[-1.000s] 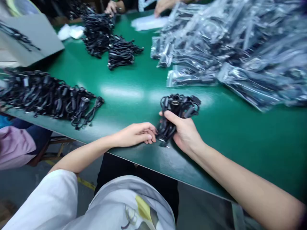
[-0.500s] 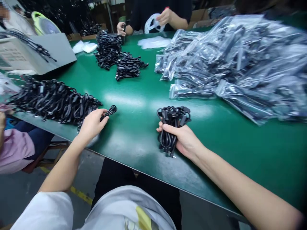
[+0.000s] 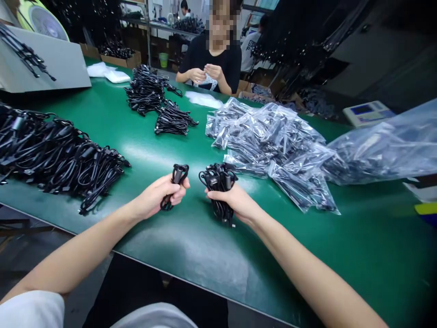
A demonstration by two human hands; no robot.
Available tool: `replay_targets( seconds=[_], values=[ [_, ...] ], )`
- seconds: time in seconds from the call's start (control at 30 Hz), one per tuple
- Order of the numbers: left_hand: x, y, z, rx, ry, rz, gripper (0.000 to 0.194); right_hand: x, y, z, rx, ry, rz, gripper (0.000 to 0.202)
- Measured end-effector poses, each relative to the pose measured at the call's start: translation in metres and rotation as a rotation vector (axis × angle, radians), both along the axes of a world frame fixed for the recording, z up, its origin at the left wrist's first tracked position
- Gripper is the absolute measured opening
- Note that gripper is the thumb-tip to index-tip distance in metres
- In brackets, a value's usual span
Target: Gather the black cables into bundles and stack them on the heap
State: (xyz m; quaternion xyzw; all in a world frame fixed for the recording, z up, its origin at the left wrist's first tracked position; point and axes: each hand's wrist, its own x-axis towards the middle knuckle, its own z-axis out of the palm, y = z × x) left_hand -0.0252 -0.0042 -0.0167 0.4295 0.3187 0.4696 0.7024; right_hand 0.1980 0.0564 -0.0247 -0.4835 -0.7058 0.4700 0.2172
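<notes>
My left hand (image 3: 164,193) is closed around a coiled black cable (image 3: 179,173), held upright above the green table (image 3: 164,246). Just to its right, my right hand (image 3: 235,200) grips a thick bunch of coiled black cables (image 3: 218,180), its fingers mostly hidden behind the bunch. A small gap separates the two hands. Left of my left hand lies a long heap of coiled black cables (image 3: 64,155), reaching to the left edge of the view.
Clear bags of cables (image 3: 269,132) are piled at the right, beside a large plastic bag (image 3: 392,146). Stacked cable bundles (image 3: 146,91) lie farther back. A grey box (image 3: 44,64) stands at the far left. Across the table, a person (image 3: 211,68) handles something white.
My left hand has moved from the cable heap toward my right hand, bringing a coiled cable upright. My view has tilted up and turned right. My right hand still holds the bunch.
</notes>
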Motion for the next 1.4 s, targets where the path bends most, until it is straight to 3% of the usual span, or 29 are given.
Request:
replay_targets(
  seconds=[0.07,0.2,0.3,0.4,0.53,0.7,0.8,0.87,1.0,1.07,1.13,1.17,1.27,1.37,1.4],
  values=[
    [-0.002,-0.006,-0.002,0.002,-0.049,-0.013,0.024,-0.029,0.036,0.009,0.199,-0.180,0.036,0.022],
    [0.002,-0.009,-0.005,-0.015,-0.025,-0.069,0.024,-0.105,0.125,0.030,0.459,-0.339,0.024,0.039],
    [0.004,-0.005,-0.006,-0.024,0.047,-0.078,0.022,-0.162,0.190,0.044,0.597,-0.410,0.005,0.044],
    [0.003,-0.001,-0.006,-0.043,0.041,-0.041,0.022,-0.205,0.239,0.047,0.653,-0.465,-0.012,0.056],
    [0.002,0.003,-0.007,-0.107,-0.031,0.012,0.024,-0.231,0.275,0.029,0.616,-0.511,0.035,0.067],
    [0.003,0.003,-0.009,-0.193,-0.081,0.070,0.037,-0.231,0.285,0.016,0.528,-0.482,0.112,0.086],
    [0.003,0.004,-0.012,-0.208,-0.091,0.104,0.046,-0.220,0.266,0.026,0.549,-0.365,0.095,0.087],
    [0.004,0.005,-0.013,-0.225,-0.122,0.146,0.047,-0.203,0.238,0.031,0.561,-0.244,0.055,0.070],
    [0.003,0.007,-0.014,-0.174,-0.104,0.294,0.044,-0.138,0.137,0.018,0.424,-0.004,0.066,0.040],
    [0.004,0.006,-0.016,-0.095,-0.003,0.338,0.040,-0.098,0.075,0.001,0.290,0.076,0.110,0.047],
    [0.007,0.004,-0.021,-0.014,0.128,0.293,0.040,-0.064,0.020,-0.017,0.127,0.158,0.156,0.056],
    [0.010,0.002,-0.024,0.015,0.182,0.242,0.041,-0.049,-0.003,-0.023,-0.090,0.318,0.148,0.056],
    [0.021,-0.004,-0.034,-0.002,0.252,0.061,0.044,-0.021,-0.049,-0.035,-0.425,0.600,0.094,0.058],
    [0.033,-0.008,-0.037,-0.090,0.265,-0.051,0.045,-0.006,-0.067,-0.035,-0.461,0.603,0.115,0.071],
    [0.037,-0.007,-0.036,-0.110,0.286,-0.064,0.044,-0.003,-0.069,-0.034,-0.440,0.555,0.115,0.066]
  ],
)
